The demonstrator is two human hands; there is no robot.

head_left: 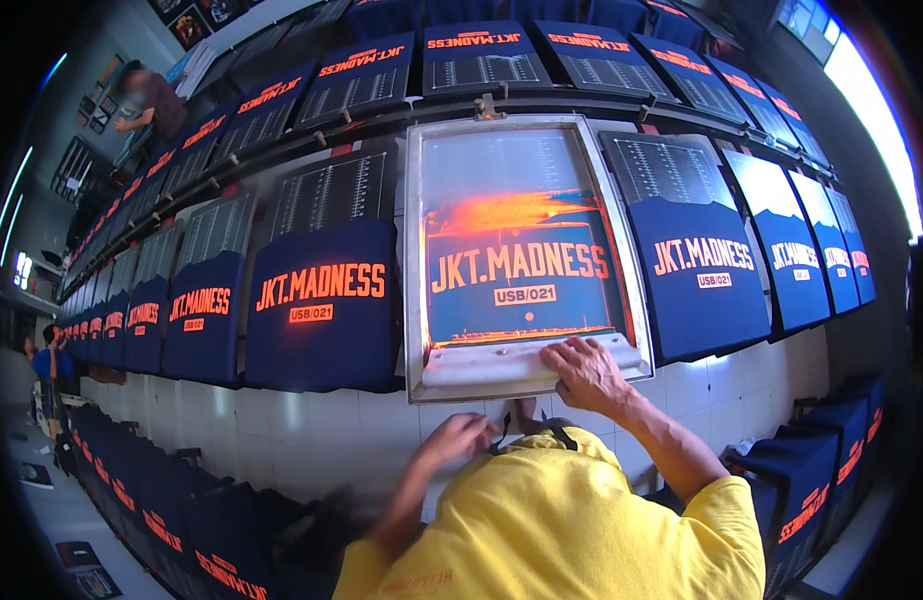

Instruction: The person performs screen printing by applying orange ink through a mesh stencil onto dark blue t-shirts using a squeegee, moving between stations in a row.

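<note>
A screen-printing frame (416, 250) with a pale metal rim lies over one of the printing boards. Bright orange ink (512, 212) is smeared across the upper part of its mesh, and orange lettering shows through below. Along the near end of the frame lies a wide silver squeegee (472, 366). My right hand (588, 374) grips the squeegee right of its middle, fingers bent over its top. My left hand (460, 437) hangs apart from the frame, close to my body, with loosely bent fingers and no visible object in it.
Dark blue fabric pieces with orange prints lie on boards on both sides, such as one left (322, 345) and one right (697, 315). A rail (312, 135) runs behind the frame, with another row beyond. More printed fabric (807, 480) stands behind me. People work at the far left.
</note>
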